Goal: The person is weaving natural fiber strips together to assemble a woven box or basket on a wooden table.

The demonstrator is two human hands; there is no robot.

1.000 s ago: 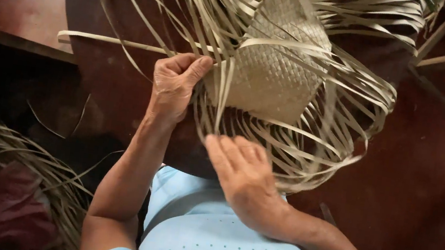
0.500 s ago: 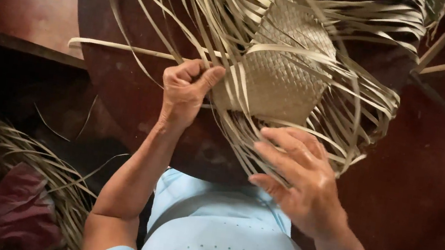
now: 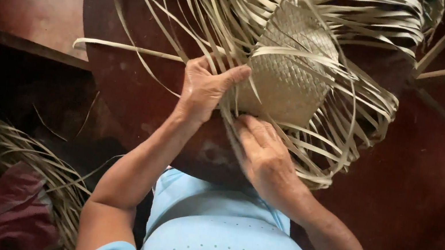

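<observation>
1. The left hand (image 3: pixel 204 90) rests on the near edge of the woven mat (image 3: pixel 288 70), fingers curled and thumb stretched toward the weave, its grip clenched on a few loose strips (image 3: pixel 353 103) at that edge.
2. The right hand (image 3: pixel 265 151) lies just below and right of the left, fingers pointing up into the strips under the mat's lower edge; whether its grip has closed on any strip I cannot tell.
3. The mat sits just beyond both hands on the round dark counter (image 3: pixel 125 71), tilted like a diamond, with pale strips fanning out from every side.
4. One long strip (image 3: pixel 129 48) runs off to the left of the left hand, flat across the counter.
5. Down beside the left elbow, well apart from the hands, a bundle of fibres (image 3: pixel 9 153) lies on the floor over a reddish cloth (image 3: pixel 18 212).
6. The person wears a light blue shirt (image 3: pixel 218 240).
</observation>
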